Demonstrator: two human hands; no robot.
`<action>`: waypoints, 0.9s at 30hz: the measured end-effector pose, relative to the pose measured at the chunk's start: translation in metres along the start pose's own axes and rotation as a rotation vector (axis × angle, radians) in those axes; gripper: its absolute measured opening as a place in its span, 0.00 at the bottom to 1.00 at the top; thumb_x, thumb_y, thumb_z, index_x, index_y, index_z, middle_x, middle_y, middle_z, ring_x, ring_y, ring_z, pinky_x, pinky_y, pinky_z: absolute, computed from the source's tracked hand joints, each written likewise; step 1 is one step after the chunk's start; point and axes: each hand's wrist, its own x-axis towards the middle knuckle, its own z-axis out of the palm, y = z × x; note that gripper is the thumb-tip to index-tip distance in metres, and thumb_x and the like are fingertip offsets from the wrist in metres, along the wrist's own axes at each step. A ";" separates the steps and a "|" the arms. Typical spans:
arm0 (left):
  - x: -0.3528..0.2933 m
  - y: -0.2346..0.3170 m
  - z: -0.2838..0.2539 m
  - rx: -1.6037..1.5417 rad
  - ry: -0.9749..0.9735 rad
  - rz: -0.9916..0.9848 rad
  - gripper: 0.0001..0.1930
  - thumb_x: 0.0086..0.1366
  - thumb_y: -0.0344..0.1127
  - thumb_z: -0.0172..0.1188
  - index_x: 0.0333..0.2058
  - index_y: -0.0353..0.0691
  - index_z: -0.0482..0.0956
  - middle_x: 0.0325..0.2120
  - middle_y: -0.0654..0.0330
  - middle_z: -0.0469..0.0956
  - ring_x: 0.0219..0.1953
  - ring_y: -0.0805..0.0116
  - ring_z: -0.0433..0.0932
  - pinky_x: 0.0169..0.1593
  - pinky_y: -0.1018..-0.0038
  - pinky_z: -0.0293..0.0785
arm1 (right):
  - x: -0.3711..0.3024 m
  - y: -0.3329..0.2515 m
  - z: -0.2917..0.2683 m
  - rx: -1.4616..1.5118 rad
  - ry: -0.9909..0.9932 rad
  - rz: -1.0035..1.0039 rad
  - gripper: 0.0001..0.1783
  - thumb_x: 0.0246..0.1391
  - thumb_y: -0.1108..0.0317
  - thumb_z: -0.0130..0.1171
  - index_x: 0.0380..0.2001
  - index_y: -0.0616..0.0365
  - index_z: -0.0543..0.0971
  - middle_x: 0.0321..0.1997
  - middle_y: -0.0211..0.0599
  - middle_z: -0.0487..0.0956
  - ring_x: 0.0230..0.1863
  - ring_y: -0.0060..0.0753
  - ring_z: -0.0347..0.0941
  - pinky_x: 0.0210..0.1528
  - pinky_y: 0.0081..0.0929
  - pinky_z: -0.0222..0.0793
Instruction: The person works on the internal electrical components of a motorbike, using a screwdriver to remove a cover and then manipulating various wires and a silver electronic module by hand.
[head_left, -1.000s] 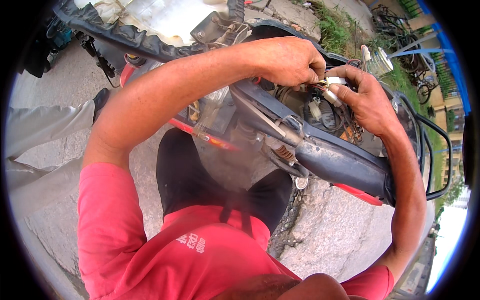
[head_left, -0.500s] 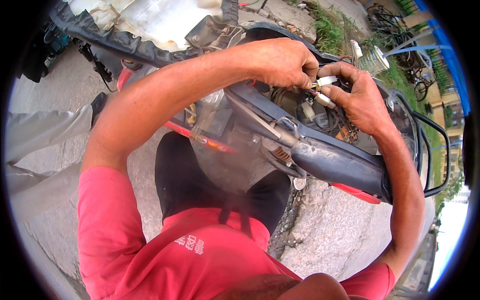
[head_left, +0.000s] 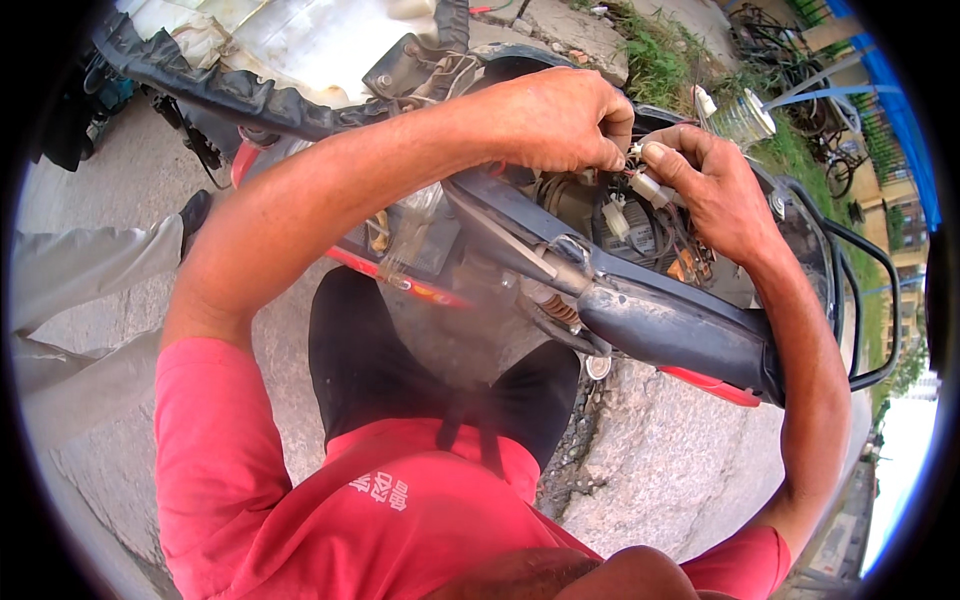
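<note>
Both hands meet over the open body of a scooter-like vehicle, among its wiring. My right hand [head_left: 712, 190] pinches a small white plastic connector [head_left: 636, 150] between thumb and fingers; the thumb hides most of it. Close to its left, my left hand [head_left: 570, 122] is closed, thumb against fingers, on thin wires [head_left: 628, 169] leading to the connectors. The exact grip of its fingertips is partly hidden. Just below the right thumb hangs a second white connector [head_left: 650, 188], and lower down lies a third white plug [head_left: 615, 219] with dark wires.
A long dark plastic body panel [head_left: 670, 325] runs below my hands. At the right is a black tubular rail [head_left: 885, 290]. A reel-like clear roll [head_left: 748, 115] stands behind. To the left is another person's leg [head_left: 110, 265]; a black-edged whitish cover [head_left: 310, 45] lies at upper left.
My right thumb has shifted up and left over the upper white connector, which is now mostly covered. The left hand has moved slightly up and stays closed.
</note>
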 end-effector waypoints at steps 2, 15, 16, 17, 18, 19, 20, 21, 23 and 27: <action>-0.002 0.002 -0.001 -0.038 0.009 -0.045 0.13 0.64 0.37 0.66 0.41 0.32 0.86 0.32 0.51 0.87 0.34 0.62 0.85 0.41 0.63 0.80 | 0.001 -0.004 0.002 -0.013 0.003 0.036 0.29 0.70 0.46 0.59 0.48 0.67 0.86 0.35 0.43 0.86 0.37 0.30 0.78 0.45 0.34 0.74; 0.002 -0.002 0.001 0.028 0.045 0.024 0.13 0.66 0.38 0.65 0.41 0.33 0.86 0.32 0.52 0.87 0.34 0.62 0.85 0.41 0.64 0.80 | 0.000 -0.008 0.003 -0.076 0.052 0.100 0.33 0.71 0.41 0.56 0.37 0.65 0.87 0.26 0.37 0.81 0.30 0.28 0.73 0.38 0.34 0.71; 0.002 -0.003 0.001 0.030 0.044 0.027 0.14 0.66 0.38 0.65 0.42 0.33 0.86 0.32 0.52 0.87 0.34 0.62 0.85 0.42 0.64 0.80 | 0.000 -0.010 0.004 -0.076 0.050 0.103 0.33 0.71 0.41 0.56 0.37 0.65 0.87 0.26 0.37 0.81 0.30 0.28 0.73 0.38 0.34 0.71; 0.002 -0.004 0.001 0.039 0.049 0.033 0.14 0.65 0.38 0.65 0.42 0.33 0.86 0.32 0.51 0.87 0.35 0.61 0.85 0.42 0.64 0.80 | 0.000 -0.011 0.004 -0.076 0.047 0.105 0.33 0.71 0.41 0.56 0.36 0.65 0.87 0.26 0.37 0.81 0.30 0.28 0.73 0.38 0.33 0.71; 0.001 -0.006 0.001 0.047 0.054 0.039 0.14 0.65 0.38 0.65 0.42 0.33 0.86 0.33 0.51 0.87 0.35 0.60 0.85 0.42 0.63 0.80 | 0.001 -0.011 0.004 -0.068 0.042 0.094 0.33 0.70 0.41 0.57 0.36 0.65 0.87 0.26 0.36 0.81 0.30 0.28 0.73 0.38 0.33 0.71; 0.002 -0.006 0.002 0.052 0.057 0.050 0.14 0.65 0.38 0.65 0.42 0.33 0.86 0.34 0.50 0.87 0.35 0.59 0.85 0.42 0.63 0.81 | 0.000 -0.010 0.004 -0.063 0.039 0.089 0.33 0.70 0.41 0.57 0.36 0.65 0.87 0.26 0.36 0.81 0.31 0.27 0.72 0.38 0.33 0.71; 0.003 -0.006 0.002 0.053 0.053 0.038 0.15 0.64 0.39 0.65 0.42 0.33 0.86 0.34 0.49 0.87 0.36 0.58 0.85 0.43 0.63 0.80 | 0.000 -0.009 0.003 -0.058 0.036 0.083 0.33 0.70 0.41 0.57 0.36 0.65 0.87 0.27 0.35 0.82 0.31 0.27 0.72 0.38 0.33 0.70; 0.003 -0.005 0.003 0.055 0.049 0.026 0.15 0.64 0.39 0.65 0.42 0.32 0.86 0.35 0.49 0.87 0.36 0.58 0.85 0.43 0.62 0.80 | 0.000 -0.007 0.003 -0.043 0.030 0.090 0.32 0.71 0.41 0.57 0.37 0.65 0.87 0.27 0.35 0.82 0.31 0.26 0.72 0.39 0.33 0.71; 0.003 -0.006 0.003 0.075 0.051 0.034 0.16 0.63 0.39 0.64 0.42 0.32 0.86 0.35 0.48 0.87 0.38 0.56 0.86 0.44 0.62 0.80 | 0.002 -0.005 0.004 -0.008 0.013 0.100 0.31 0.71 0.43 0.57 0.38 0.64 0.87 0.29 0.34 0.83 0.32 0.25 0.73 0.40 0.32 0.71; 0.007 -0.012 0.006 0.116 0.075 0.059 0.14 0.62 0.39 0.64 0.41 0.35 0.86 0.35 0.50 0.87 0.37 0.56 0.87 0.40 0.58 0.83 | 0.002 -0.003 0.003 0.092 -0.011 0.094 0.27 0.72 0.47 0.56 0.46 0.65 0.86 0.35 0.35 0.86 0.37 0.24 0.78 0.45 0.30 0.74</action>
